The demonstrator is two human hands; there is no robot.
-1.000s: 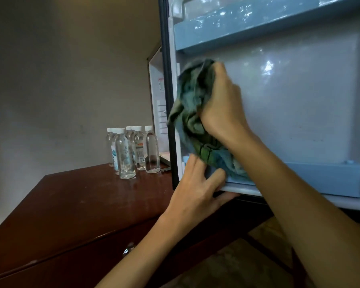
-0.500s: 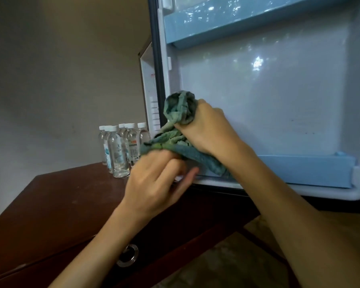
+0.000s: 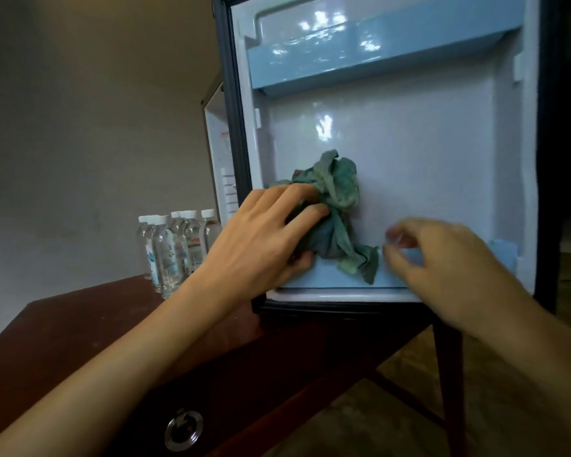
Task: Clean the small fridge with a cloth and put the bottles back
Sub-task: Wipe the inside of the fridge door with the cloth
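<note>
1. Fridge door [image 3: 416, 153] is swung open with its white inner liner facing the camera. The top edge is cut off by the frame. The fridge body [image 3: 219, 143] shows only as a white strip behind the door's left edge, and its inside is not visible.
2. Table [image 3: 80, 338] is dark red-brown wood, with the door hanging over its right end.
3. Upper door shelf [image 3: 360, 61] is pale blue and glare hides any contents. Lower door shelf [image 3: 323, 275] has the cloth resting in it. Its right part is hidden behind the right hand.
4. Left hand [image 3: 271, 235] grips the cloth from the left, fingers curled over it and thumb under.
5. Right hand [image 3: 449, 262] is motion-blurred. Its fingers are loosely bent with nothing visible in them, just beside the cloth's lower corner. I can't tell if they touch it.
6. Cloth [image 3: 335, 206] is green-blue and crumpled against the liner's lower left.
7. Bottles [image 3: 175, 249] are clear with white caps, clustered upright on the table left of the door. The count is unclear because they overlap.
8. Ring pull [image 3: 183, 430] sits on the drawer front below.
</note>
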